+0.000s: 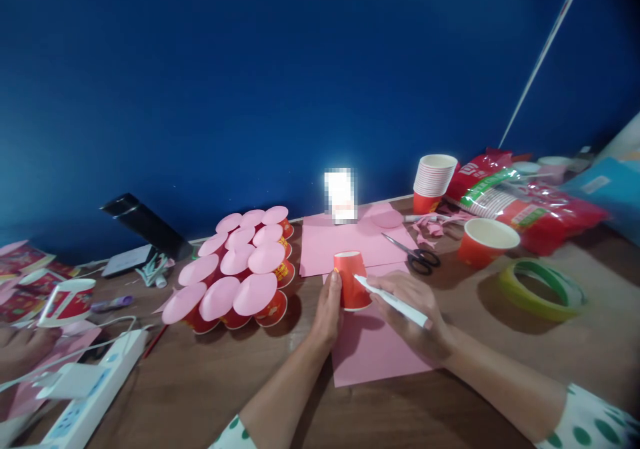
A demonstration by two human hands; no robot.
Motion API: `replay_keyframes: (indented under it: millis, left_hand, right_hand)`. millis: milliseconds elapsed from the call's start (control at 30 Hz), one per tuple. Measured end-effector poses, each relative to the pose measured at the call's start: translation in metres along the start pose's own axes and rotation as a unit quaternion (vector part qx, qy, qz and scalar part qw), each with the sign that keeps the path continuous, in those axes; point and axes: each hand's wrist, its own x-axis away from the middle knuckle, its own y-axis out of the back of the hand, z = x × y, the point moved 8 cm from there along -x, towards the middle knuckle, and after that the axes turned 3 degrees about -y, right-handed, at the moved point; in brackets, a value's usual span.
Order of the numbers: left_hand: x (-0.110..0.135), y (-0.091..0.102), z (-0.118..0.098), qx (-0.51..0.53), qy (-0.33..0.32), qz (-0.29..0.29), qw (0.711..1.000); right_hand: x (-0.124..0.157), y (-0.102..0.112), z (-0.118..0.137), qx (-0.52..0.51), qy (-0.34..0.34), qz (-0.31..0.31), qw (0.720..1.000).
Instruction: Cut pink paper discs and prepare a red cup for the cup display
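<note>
A red paper cup (354, 288) stands upside down on a pink sheet of paper (367, 359) in front of me. My left hand (327, 312) grips its left side, thumb on the cup wall. In my right hand (415, 302) is a white marker (400, 306), its tip at the right side of the cup. Black-handled scissors (423, 260) lie just beyond that hand, partly over another pink sheet (345, 236). To the left stand several upturned red cups (273, 309) topped with pink paper discs (255, 294).
At right are a stack of cups (434, 179), a single upright cup (487, 241), a roll of green tape (543, 292) and a red plastic bag (540, 202) of cups. A white power strip (100, 389) lies at left, near another person's hand (25, 349). A blue wall (280, 89) rises behind.
</note>
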Motion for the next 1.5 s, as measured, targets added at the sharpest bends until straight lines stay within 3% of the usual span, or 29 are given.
replay_keyframes:
  millis: [367, 600, 1033, 1500]
  left_hand:
    - [0.0003, 0.0023, 0.0057, 0.009, 0.005, 0.0, 1.0]
    - [0.0031, -0.0049, 0.0054, 0.068, 0.026, 0.01, 0.997]
    - [0.0009, 0.0014, 0.0048, 0.006, 0.005, -0.004, 1.0]
    - [-0.0002, -0.0001, -0.0009, 0.035, 0.001, 0.0, 0.999]
  right_hand:
    - [-0.0034, 0.0062, 0.0009, 0.001, 0.008, -0.023, 1.0]
    - [-0.003, 0.0044, -0.0015, 0.007, -0.009, -0.014, 1.0]
    - [-0.0039, 0.0045, -0.0007, 0.003, -0.005, -0.011, 1.0]
    - [-0.0021, 0.0, 0.0023, -0.004, 0.008, 0.003, 1.0]
